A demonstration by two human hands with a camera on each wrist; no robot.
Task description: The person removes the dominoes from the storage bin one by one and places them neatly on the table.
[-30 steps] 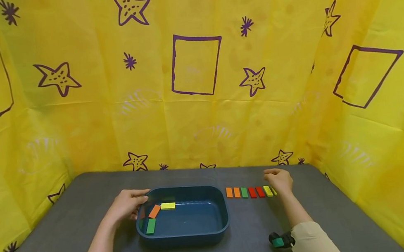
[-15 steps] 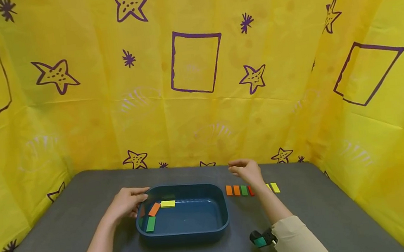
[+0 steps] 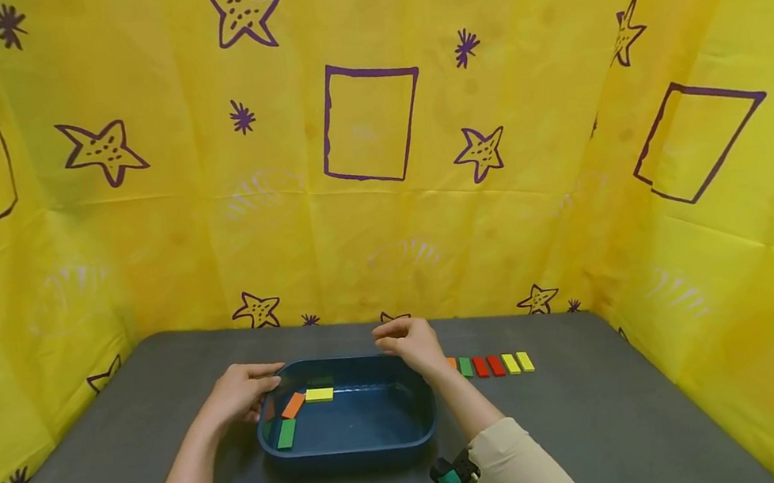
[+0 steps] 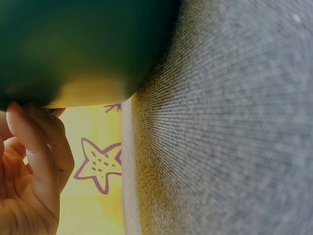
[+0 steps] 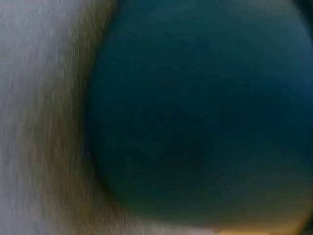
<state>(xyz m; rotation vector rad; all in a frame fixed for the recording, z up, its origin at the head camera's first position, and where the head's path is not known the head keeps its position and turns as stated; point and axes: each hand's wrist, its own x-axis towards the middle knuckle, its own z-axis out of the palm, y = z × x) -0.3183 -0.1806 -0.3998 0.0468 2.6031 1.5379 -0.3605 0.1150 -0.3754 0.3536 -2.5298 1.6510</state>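
Note:
My left hand [image 3: 235, 394] grips the back left rim of a dark blue bin [image 3: 354, 454]; its fingers [image 4: 36, 147] curl at the rim in the left wrist view. Inside, along the bin's left part, lie a yellow tile [image 3: 319, 395], an orange tile [image 3: 294, 405] and a green tile [image 3: 286, 434]. Over the bin's back right corner is my right hand [image 3: 413, 346], fingers loosely bent, with no tile visible at the fingertips. The right wrist view shows only the bin's blurred wall [image 5: 195, 122], no fingers.
Right of the bin, a row of tiles stands on the grey table [image 3: 594, 425]: an orange tile [image 3: 452, 363], a green tile [image 3: 466, 367], two red tiles [image 3: 480, 367] and two yellow tiles [image 3: 511, 364]. My right forearm covers the row's left end. A yellow curtain [image 3: 386, 233] encloses the table.
My right hand has moved left, from the row's right end to the bin's back right corner. The rightmost yellow tile has come fully into view. The left hand keeps its hold on the bin.

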